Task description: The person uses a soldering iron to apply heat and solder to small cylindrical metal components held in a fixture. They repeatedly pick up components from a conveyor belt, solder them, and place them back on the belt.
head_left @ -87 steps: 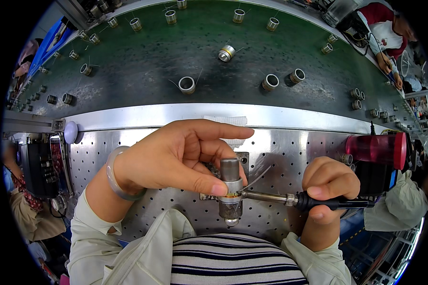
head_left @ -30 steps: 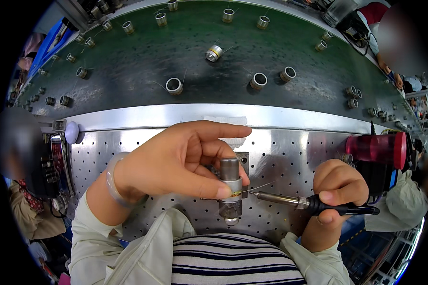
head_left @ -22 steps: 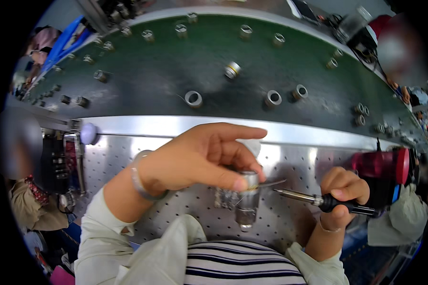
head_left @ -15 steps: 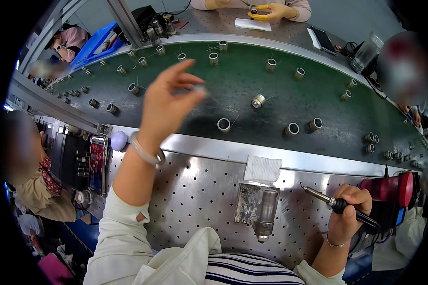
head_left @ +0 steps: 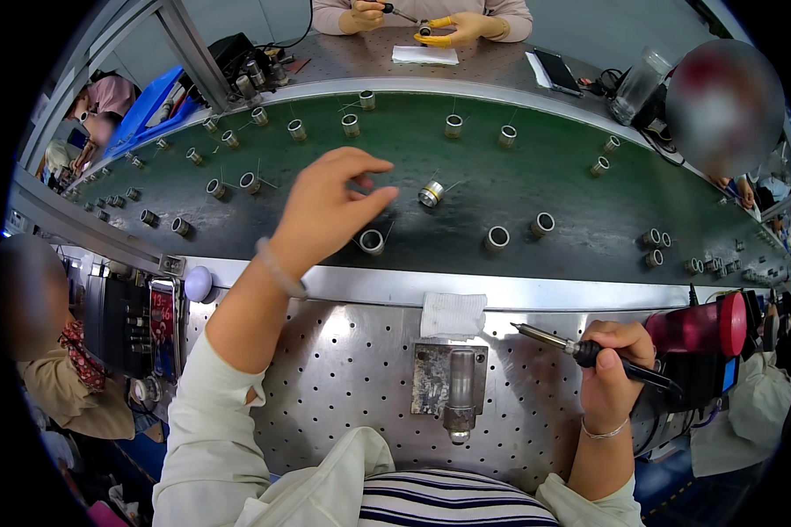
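My left hand (head_left: 330, 206) hangs over the green conveyor belt (head_left: 343, 180) with thumb and forefinger apart and nothing visible between them. The nearest small metal cylinder (head_left: 372, 241) stands just below the fingers, partly overlapped by the hand. Farther right on the belt, a banded metal cylinder (head_left: 431, 194) lies tilted with a thin wire sticking out. My right hand (head_left: 613, 369) grips a soldering iron (head_left: 580, 351) by its black handle, tip pointing left over the perforated metal table (head_left: 343, 386). Left of the iron's tip lies a metal block fixture (head_left: 427, 378) bearing a rounded metal cylinder (head_left: 460, 386).
A folded white cloth (head_left: 453, 314) rests behind the fixture. Several open metal cylinders dot the belt. Equipment and a red container (head_left: 699, 331) stand at the right, a digital display (head_left: 163, 325) at the left. Across the belt, a person in yellow finger covers (head_left: 439, 35) works with a tool.
The whole view has shifted. My left hand has come lower and nearer, its fingers still apart; a blurred pale spot by its thumb is gone. The right hand keeps the soldering iron.
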Demonstrator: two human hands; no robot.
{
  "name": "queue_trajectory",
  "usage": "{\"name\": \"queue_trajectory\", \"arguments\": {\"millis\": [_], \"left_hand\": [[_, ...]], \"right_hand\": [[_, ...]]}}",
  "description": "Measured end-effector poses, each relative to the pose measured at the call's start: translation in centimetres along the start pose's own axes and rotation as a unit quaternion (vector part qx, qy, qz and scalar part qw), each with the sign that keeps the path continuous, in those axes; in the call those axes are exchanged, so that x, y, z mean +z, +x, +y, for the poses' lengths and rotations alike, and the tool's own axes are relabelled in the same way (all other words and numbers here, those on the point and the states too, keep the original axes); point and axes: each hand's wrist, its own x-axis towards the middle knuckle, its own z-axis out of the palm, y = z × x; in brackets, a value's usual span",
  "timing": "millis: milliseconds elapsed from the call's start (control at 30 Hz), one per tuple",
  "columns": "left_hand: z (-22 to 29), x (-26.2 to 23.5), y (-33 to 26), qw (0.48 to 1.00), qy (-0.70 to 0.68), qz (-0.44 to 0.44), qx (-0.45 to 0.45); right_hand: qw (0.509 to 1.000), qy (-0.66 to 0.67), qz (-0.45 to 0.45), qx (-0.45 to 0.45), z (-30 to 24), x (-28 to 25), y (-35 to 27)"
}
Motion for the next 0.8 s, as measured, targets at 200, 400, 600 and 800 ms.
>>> {"name": "queue_trajectory", "arguments": {"millis": [200, 400, 600, 800], "left_hand": [[-0.6, 4.3, 3.7, 0.957, 0.262, -0.065, 0.106], [6.1, 2.1, -0.3, 0.982, -0.124, -0.133, -0.045], [7.8, 1.9, -6.1, 0.784, -0.485, -0.275, -0.272], [6.7, 2.9, -6.6, 0.731, -0.534, -0.32, -0.279]], "right_hand": [[0.999, -0.001, 0.011, 0.044, 0.1, 0.1, 0.3], [0.999, -0.012, 0.013, 0.04, -0.3, -0.3, 0.2], [0.999, -0.013, -0.006, 0.036, -0.3, 0.2, -0.2], [0.999, 0.012, -0.019, 0.036, -0.1, 0.1, -0.2]]}}
